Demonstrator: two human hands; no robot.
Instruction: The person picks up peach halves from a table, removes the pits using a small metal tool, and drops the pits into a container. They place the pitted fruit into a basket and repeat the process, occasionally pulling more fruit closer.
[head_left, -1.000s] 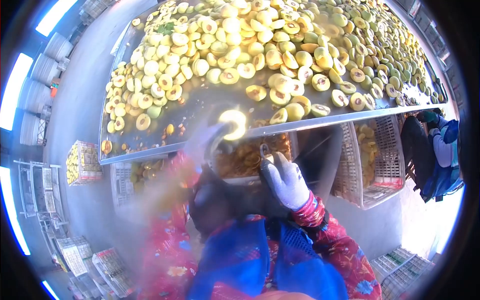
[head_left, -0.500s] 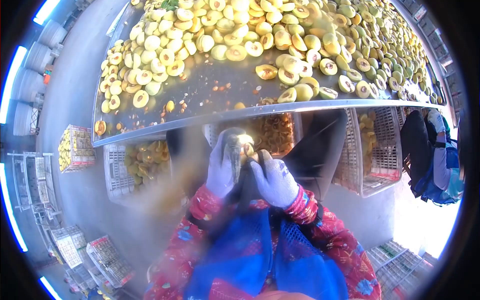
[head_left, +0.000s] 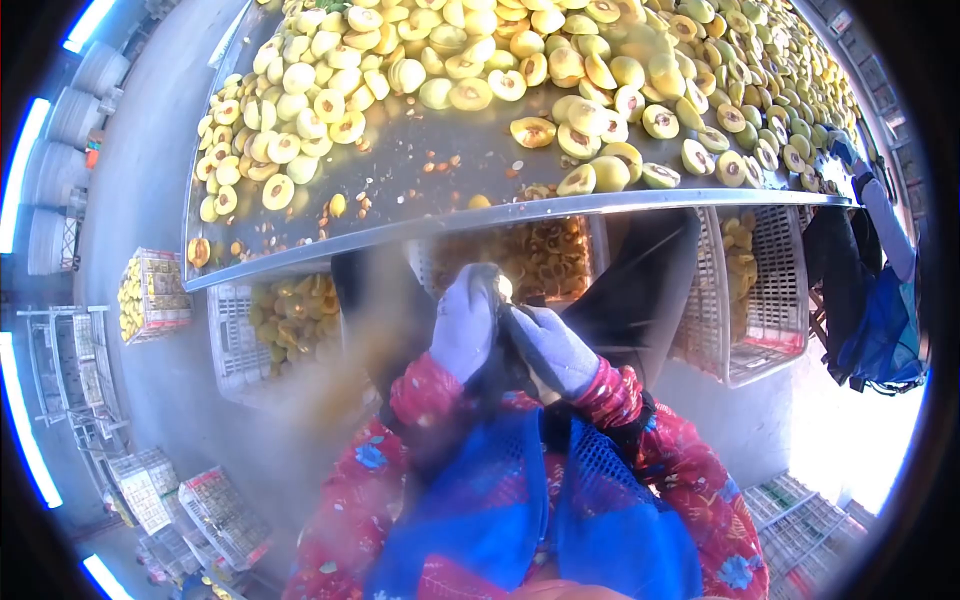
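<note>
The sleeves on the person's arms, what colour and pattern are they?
Red with a floral print, showing on both sleeves in the head view, beside a blue mesh apron.

A long metal table [head_left: 450,165] slants across the upper half, its edge rail shining, heaped with halved yellow fruit [head_left: 600,60] and strewn with pits near the front; white plastic crates [head_left: 760,300] hang or stand beneath it, some holding fruit; a grey concrete floor [head_left: 140,170] runs along the left. More stacked crates [head_left: 150,295] sit on that floor; pale drums [head_left: 70,110] line the far left edge beside bright strip lights [head_left: 20,175]; another person in blue [head_left: 885,290] works at the right.
</note>
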